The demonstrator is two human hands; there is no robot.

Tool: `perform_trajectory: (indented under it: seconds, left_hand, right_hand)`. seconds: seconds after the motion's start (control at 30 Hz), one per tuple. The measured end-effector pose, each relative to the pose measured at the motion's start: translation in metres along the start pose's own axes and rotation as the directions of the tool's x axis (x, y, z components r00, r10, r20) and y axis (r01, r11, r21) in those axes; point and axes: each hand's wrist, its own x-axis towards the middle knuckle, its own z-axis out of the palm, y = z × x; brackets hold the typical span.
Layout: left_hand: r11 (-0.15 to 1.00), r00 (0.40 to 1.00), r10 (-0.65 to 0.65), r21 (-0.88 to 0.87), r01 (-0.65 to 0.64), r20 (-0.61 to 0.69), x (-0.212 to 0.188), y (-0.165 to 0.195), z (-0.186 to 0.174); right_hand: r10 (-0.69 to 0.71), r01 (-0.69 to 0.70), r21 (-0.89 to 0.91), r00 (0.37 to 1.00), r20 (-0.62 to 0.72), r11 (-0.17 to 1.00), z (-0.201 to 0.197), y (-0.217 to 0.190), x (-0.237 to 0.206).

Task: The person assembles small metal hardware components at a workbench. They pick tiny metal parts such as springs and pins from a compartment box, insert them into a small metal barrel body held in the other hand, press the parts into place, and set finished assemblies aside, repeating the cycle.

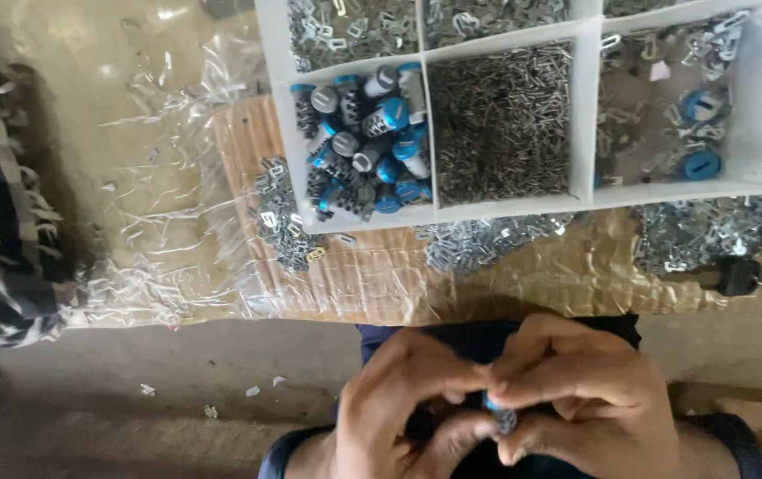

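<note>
The left hand (403, 408) and the right hand (576, 399) are pressed together low over the lap, and their fingers (452, 381) are pinched tight on a small blue and grey plastic part (498, 415), mostly hidden. It is tiny, so it could slip out and drop to the floor (177, 372) if the pinch goes loose. Up ahead on the desk sits a white plastic tray with boxes in it (427, 133). One box holds blue and grey plastic knobs (365, 142). The middle box holds thin little metal pins (501, 120). The right box has bent metal clips and two blue round caps (700, 133). More shiny metal clips (478, 241) lie loose on the crinkly clear plastic sheet (177, 222), and a bump could scatter them.
</note>
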Motion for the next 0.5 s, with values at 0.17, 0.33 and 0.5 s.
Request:
perform_trajectory:
  seconds: [0.17,0.33,0.5]
  left_hand:
    - [0.552,0.99,-0.016,0.824,0.126,-0.141,0.015,-0.009,-0.011]
    - [0.79,0.999,0.038,0.612,-0.042,0.02,0.005,-0.009,-0.013]
    - [0.913,0.991,0.132,0.386,-0.128,0.016,0.003,-0.001,0.021]
  right_hand:
    - [0.063,-0.028,0.25,0.989,-0.132,0.968,0.009,0.009,0.001]
    - [-0.016,0.061,0.313,0.989,-0.144,0.948,0.0,0.001,-0.013]
    - [0.012,0.049,0.295,0.979,-0.204,0.954,-0.023,-0.009,-0.029]
